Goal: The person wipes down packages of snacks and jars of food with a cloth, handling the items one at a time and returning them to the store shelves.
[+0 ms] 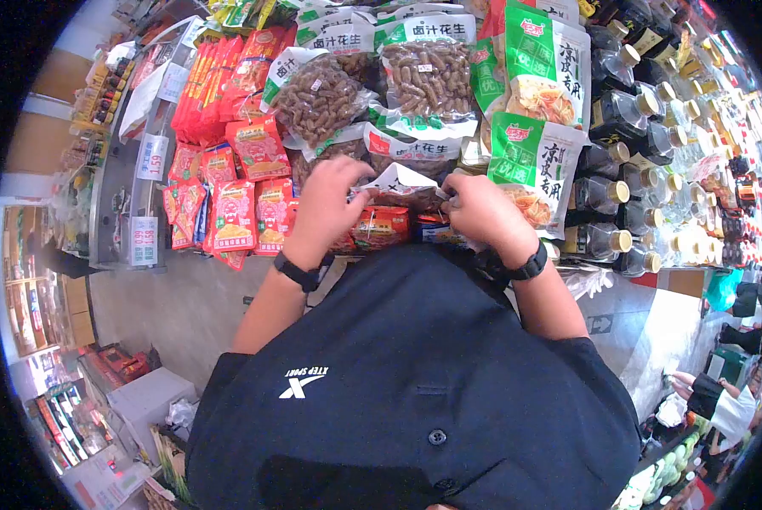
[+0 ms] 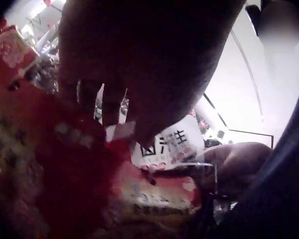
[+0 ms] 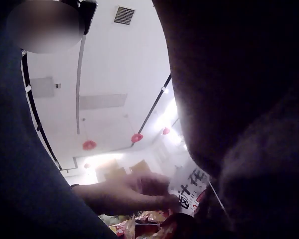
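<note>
A bag of peanuts with a white printed top (image 1: 402, 180) stands at the front of the display, between both hands. My left hand (image 1: 330, 200) pinches its left top corner between thumb and fingers. At the opposite corner, my right hand (image 1: 487, 208) grips the bag's edge with curled fingers. The bag's printed face (image 2: 167, 144) shows beneath the dark left hand in the left wrist view. In the right wrist view the same bag (image 3: 190, 189) appears beside the left hand's fingertips. Most of its lower part is hidden behind red packets (image 1: 381, 228).
More peanut bags (image 1: 423, 76) are stacked behind. Green-and-white pouches (image 1: 534, 170) stand to the right, beside rows of dark bottles (image 1: 602, 195). Red snack packets (image 1: 232, 212) lie at the left, near a metal shelf edge with price tags (image 1: 145, 240).
</note>
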Available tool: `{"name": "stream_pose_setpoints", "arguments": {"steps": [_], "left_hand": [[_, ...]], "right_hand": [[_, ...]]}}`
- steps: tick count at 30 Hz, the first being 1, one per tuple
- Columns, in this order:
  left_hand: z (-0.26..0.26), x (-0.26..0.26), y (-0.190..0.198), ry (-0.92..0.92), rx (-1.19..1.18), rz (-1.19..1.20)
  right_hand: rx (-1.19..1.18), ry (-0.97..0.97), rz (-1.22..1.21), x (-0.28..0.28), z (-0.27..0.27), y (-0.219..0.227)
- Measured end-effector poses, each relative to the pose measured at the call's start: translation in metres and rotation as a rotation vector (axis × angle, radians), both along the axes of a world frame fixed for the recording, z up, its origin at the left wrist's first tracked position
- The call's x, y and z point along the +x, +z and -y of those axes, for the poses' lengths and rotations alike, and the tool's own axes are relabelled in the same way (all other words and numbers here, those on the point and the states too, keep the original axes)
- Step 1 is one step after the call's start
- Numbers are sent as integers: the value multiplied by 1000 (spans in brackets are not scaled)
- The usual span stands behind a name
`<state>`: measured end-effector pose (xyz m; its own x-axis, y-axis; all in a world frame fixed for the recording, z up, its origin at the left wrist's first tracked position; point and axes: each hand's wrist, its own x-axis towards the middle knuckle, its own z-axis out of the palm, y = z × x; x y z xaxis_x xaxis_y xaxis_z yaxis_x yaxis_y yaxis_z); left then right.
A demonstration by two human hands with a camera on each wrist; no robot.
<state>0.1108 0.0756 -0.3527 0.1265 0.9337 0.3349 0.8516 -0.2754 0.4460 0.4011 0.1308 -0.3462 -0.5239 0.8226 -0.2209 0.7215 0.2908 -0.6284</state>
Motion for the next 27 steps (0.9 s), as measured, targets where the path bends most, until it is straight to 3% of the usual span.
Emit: {"name": "stream_pose_setpoints", "arguments": {"steps": [1,5,7,8,10,13,18,21,23,25,27], "left_hand": [[-1,0,-3,-130,-50,-34],[-3,26,5,-122,-92,82],[-9,39,16,-138,-20,83],[-12,43,21,-166,51,81],[-22,49,27,-192,122,78],[-33,57,28,-291,155,39],[-44,58,-2,-245,-69,166],[-45,55,-16,-314,-77,52],[-39,52,-23,-337,-9,49],[-38,50,-22,-277,-311,64],[-34,48,-12,-269,-370,45]], "right_hand": [[-22,4,9,1,-1,0],[-22,40,114,6,3,12],[15,-52,-134,12,10,16],[14,-54,-132,15,12,16],[40,-196,-435,23,16,14],[201,-255,-482,32,19,18],[213,-291,-555,36,14,18],[195,-224,-592,31,10,-1],[212,-183,-487,21,14,-5],[238,-182,-489,13,14,-2],[153,-186,-531,10,13,1]]}}
